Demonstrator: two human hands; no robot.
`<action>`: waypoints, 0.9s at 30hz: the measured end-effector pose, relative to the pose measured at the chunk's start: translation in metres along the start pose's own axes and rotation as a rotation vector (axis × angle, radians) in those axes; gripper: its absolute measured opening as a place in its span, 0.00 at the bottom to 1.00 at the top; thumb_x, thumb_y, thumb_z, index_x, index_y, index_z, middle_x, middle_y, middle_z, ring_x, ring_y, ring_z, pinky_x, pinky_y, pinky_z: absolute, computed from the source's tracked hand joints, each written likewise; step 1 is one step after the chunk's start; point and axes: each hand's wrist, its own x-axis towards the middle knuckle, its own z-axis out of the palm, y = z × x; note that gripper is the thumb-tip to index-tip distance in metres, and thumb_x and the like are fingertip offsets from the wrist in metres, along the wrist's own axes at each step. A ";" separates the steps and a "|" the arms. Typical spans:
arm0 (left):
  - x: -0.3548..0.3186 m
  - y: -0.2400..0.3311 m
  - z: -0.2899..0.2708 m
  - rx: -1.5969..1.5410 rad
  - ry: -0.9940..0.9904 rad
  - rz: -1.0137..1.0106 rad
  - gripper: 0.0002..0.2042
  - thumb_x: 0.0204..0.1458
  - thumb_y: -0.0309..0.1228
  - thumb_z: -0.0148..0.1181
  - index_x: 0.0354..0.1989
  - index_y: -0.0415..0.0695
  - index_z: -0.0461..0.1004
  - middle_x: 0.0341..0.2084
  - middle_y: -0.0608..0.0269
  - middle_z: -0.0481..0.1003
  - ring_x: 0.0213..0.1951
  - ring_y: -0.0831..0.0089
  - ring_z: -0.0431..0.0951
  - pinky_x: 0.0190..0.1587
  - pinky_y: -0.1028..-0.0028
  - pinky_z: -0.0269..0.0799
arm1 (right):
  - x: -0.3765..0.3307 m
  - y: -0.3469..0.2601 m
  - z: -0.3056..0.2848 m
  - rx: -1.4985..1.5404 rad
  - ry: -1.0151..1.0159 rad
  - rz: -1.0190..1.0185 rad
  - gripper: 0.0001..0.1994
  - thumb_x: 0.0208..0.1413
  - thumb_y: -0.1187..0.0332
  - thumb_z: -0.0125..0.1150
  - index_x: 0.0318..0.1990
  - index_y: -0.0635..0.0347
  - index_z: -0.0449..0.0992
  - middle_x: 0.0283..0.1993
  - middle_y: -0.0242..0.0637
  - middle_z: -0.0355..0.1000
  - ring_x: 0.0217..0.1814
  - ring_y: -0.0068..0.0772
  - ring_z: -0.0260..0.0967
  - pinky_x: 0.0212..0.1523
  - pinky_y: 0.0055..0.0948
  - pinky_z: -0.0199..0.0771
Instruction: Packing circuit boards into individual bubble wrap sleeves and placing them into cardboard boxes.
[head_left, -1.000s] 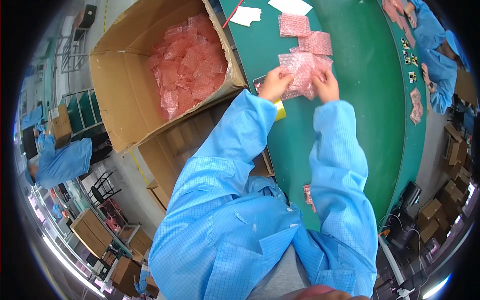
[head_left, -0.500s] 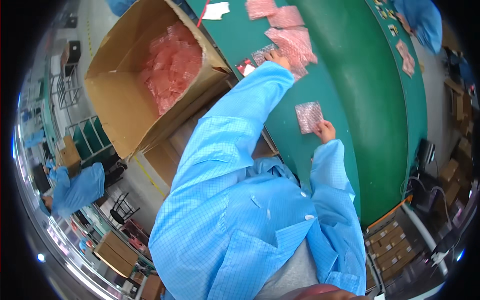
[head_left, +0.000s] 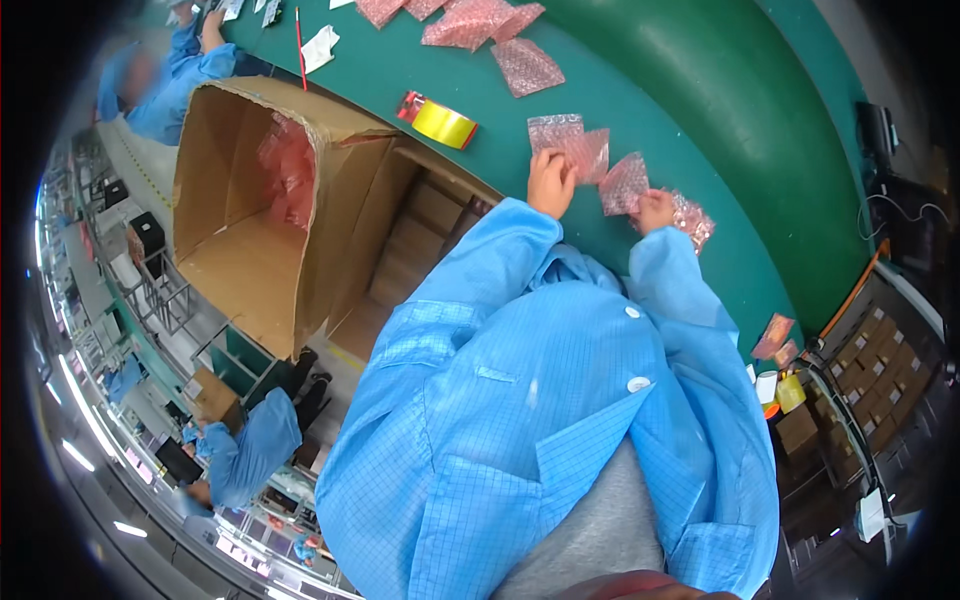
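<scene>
Bubble bags point(head_left: 570, 145), pink and small, are what both hands work on at the near edge of the green worktop point(head_left: 700, 120). The left hand point(head_left: 550, 182) rests its fingers flat on a pair of overlapping bags, pressing rather than gripping. The right hand point(head_left: 655, 208) has its fingers closed on another bag point(head_left: 625, 185) just beside the left one, with one more bag point(head_left: 692, 218) under or behind its wrist. Judging by how things lie, the work is well under way but far from over: a loose group of bags point(head_left: 480, 20) lies beyond the fingers, farther up the worktop, untouched, and the big cardboard box point(head_left: 290, 200) well to the left of the hands shows only a small heap of pink bags point(head_left: 290, 165) against its wall. A roll of yellow tape point(head_left: 443, 122) sits between the left hand and the box, near but not touching the bags. Nothing blocks the hands; the person's own blue sleeves point(head_left: 500, 260) hide the worktop edge below them.
</scene>
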 end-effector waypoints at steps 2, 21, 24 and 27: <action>0.005 0.001 -0.004 -0.362 -0.011 -0.516 0.08 0.48 0.29 0.60 0.28 0.35 0.74 0.29 0.51 0.76 0.33 0.56 0.75 0.36 0.62 0.70 | -0.006 -0.026 0.001 0.177 -0.072 0.066 0.11 0.56 0.75 0.52 0.46 0.62 0.63 0.36 0.41 0.70 0.35 0.33 0.72 0.32 0.33 0.81; 0.024 0.025 -0.040 0.148 0.132 0.140 0.10 0.37 0.22 0.65 0.29 0.54 0.80 0.40 0.59 0.65 0.40 0.61 0.66 0.40 0.69 0.66 | -0.004 -0.070 -0.014 -0.390 -0.145 -0.015 0.19 0.50 0.67 0.59 0.50 0.62 0.65 0.44 0.44 0.71 0.41 0.41 0.72 0.40 0.36 0.74; 0.015 -0.006 -0.021 0.093 0.063 0.027 0.11 0.36 0.21 0.64 0.28 0.52 0.81 0.40 0.57 0.66 0.42 0.57 0.68 0.41 0.66 0.68 | -0.022 -0.108 -0.008 -0.600 -0.007 -0.240 0.22 0.47 0.64 0.61 0.49 0.60 0.66 0.46 0.44 0.70 0.45 0.48 0.70 0.44 0.42 0.71; 0.013 -0.022 -0.019 -0.031 -0.009 -0.087 0.10 0.39 0.19 0.62 0.29 0.50 0.81 0.43 0.57 0.66 0.41 0.60 0.71 0.41 0.67 0.71 | -0.022 -0.118 0.004 -0.635 0.040 -0.425 0.21 0.46 0.64 0.61 0.48 0.60 0.68 0.47 0.45 0.68 0.48 0.49 0.67 0.48 0.42 0.69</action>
